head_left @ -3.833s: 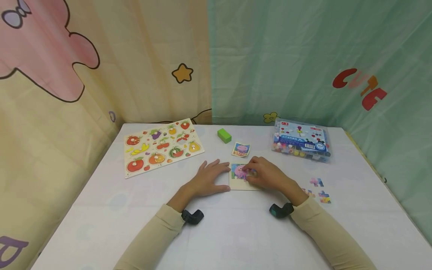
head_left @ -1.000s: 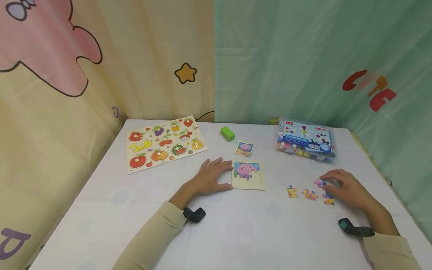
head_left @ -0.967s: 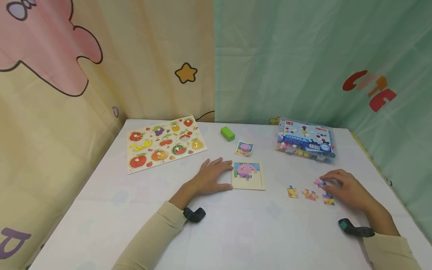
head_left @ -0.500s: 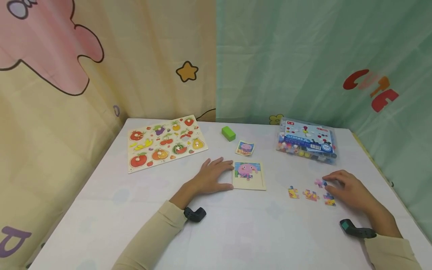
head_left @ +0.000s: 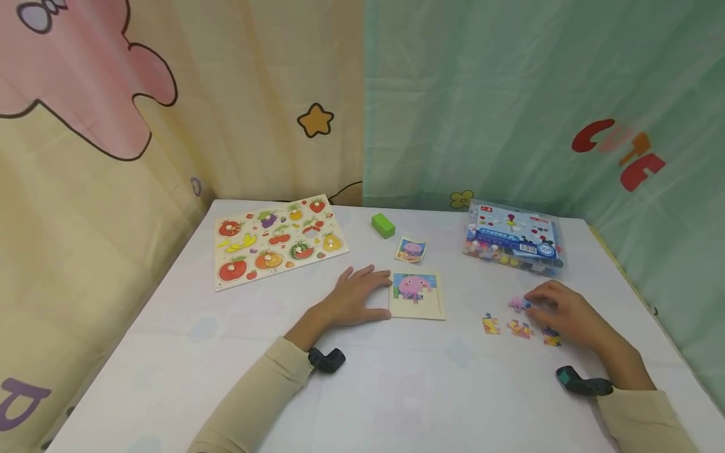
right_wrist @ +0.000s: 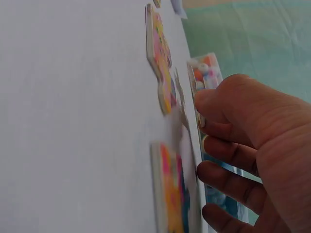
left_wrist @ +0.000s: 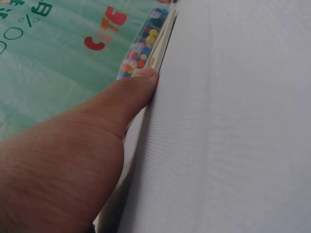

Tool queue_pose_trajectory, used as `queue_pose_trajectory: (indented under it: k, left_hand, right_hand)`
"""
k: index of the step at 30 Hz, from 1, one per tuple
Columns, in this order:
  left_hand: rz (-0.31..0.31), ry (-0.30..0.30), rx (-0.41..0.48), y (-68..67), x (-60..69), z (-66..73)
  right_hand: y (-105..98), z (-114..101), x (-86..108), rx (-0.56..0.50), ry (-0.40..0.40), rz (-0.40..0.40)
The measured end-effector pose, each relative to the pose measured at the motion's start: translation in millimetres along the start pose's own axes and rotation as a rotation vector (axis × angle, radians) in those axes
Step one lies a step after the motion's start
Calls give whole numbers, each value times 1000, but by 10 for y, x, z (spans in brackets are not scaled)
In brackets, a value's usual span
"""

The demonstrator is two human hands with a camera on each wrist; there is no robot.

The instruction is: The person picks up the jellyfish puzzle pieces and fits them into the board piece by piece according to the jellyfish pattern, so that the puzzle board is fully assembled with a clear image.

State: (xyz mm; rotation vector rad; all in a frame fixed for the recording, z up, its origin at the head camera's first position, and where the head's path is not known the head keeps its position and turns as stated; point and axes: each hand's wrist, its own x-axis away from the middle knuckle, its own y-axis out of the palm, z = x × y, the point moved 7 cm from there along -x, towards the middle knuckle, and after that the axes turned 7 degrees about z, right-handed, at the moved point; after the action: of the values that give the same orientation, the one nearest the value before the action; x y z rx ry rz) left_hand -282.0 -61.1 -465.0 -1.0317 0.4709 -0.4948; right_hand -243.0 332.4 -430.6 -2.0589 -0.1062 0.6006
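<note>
My left hand [head_left: 357, 299] lies on the table with fingers and thumb extended, their tips touching the left edge of a square wooden puzzle board [head_left: 416, 309]. The board's upper part carries fitted pieces of a pink octopus picture; its lower part is bare. Farther right, my right hand [head_left: 569, 318] pinches a pink and blue jigsaw piece [head_left: 517, 304] between thumb and index finger. Below that piece lie a yellow jigsaw piece [head_left: 490, 324], a pink-and-yellow one [head_left: 520, 328] and another [head_left: 551, 336] partly covered by the hand. In the right wrist view, the fingers [right_wrist: 233, 182] are bent.
A small octopus picture card [head_left: 410, 249] and a green block [head_left: 383, 225] lie behind the board. At back left is a fruit puzzle board [head_left: 255, 255]. A clear box of coloured beads [head_left: 512, 239] stands at back right, near the curtain.
My right hand went from the octopus board to the loose pieces on the right. Over the last half second it has drawn the pink and blue jigsaw piece left. The left hand stayed put.
</note>
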Motion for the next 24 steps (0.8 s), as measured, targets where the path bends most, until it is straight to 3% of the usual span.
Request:
queue_pose_trajectory:
  k: [5,14,20,24]
  left_hand:
    - [-11,-5,13,3,3,4]
    - [-9,-13,-11,-11,12,-22]
    - [-4,-2,0,-4,10,-25]
    - [0,3,-4,-1,5,-23]
  right_hand:
    - [186,-250,-284,-20,-91,-43]
    - [664,-802,-791,-98,-95,-251]
    - [979,-1022,-906,-91,-188,-287]
    - [1050,-1079,-910,-82,-208,-260]
